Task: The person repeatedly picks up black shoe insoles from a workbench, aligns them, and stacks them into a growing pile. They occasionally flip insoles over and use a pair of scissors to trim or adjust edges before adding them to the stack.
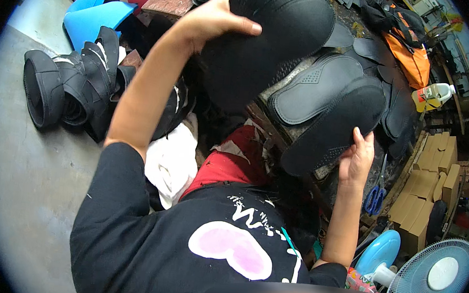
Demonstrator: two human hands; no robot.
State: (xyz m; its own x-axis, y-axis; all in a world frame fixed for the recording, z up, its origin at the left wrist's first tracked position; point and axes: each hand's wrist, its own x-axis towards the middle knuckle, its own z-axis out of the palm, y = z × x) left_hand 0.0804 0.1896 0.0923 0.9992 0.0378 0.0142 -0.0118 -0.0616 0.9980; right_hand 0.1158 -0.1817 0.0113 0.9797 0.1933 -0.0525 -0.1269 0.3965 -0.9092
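Note:
My left hand [221, 21] is raised at the upper middle, closed on the edge of a stack of black rounded panels [286, 24]. Its thumb lies on the front face and the other fingers are hidden behind. Lower and to the right, my right hand [356, 158] pinches the edge of a long black panel [332, 127] with rounded ends and small perforations. Beside that panel, a dark grey panel with a stitched rim [310, 89] lies on the workbench. More black panels [399, 108] are spread behind it.
Blue-handled scissors [375, 199] are at the bench's right edge. A yellow-liquid jug [434, 97], an orange bag [406, 58], cardboard boxes [418, 198] and a fan [430, 281] are on the right. Rolled black pieces [71, 85] and blue sheets [91, 17] are on the left.

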